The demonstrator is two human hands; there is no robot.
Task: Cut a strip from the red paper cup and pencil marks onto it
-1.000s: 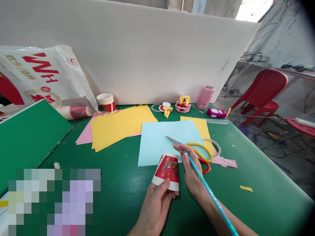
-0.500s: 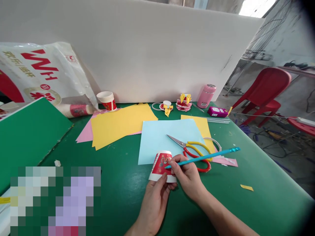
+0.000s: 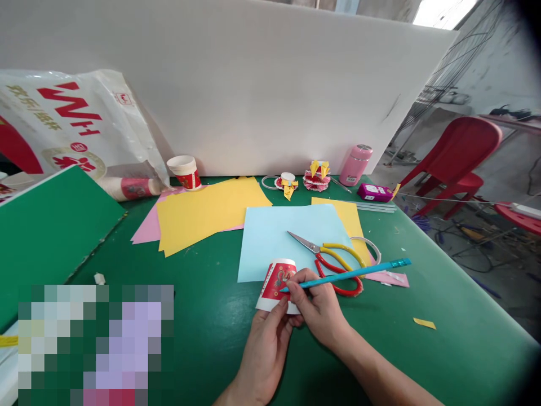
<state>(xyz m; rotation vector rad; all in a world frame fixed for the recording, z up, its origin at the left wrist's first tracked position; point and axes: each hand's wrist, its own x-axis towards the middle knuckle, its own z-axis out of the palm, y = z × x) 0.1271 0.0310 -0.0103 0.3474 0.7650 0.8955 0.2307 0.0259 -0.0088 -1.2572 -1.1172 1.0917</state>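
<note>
A red and white paper cup [image 3: 275, 282] stands upside down on the green table, at the near edge of a light blue paper sheet [image 3: 279, 237]. My left hand [image 3: 264, 355] grips the cup's rim from the near side. My right hand [image 3: 321, 307] pinches a teal pencil [image 3: 355, 272], whose tip rests against the cup's side while its far end points right. Scissors with yellow and red handles [image 3: 333, 259] lie on the blue sheet just behind my right hand.
Yellow paper [image 3: 207, 211] and pink paper [image 3: 146, 228] lie left of the blue sheet. Another paper cup [image 3: 183, 172], paper crafts [image 3: 315, 177], a pink bottle [image 3: 354, 164] and a magenta box [image 3: 374, 193] line the white back board. A green board [image 3: 46, 231] and a red chair [image 3: 454, 163] flank the table.
My right hand swung the pencil round from pointing back toward me to pointing right, and brought its tip onto the cup. The cup shifted slightly left.
</note>
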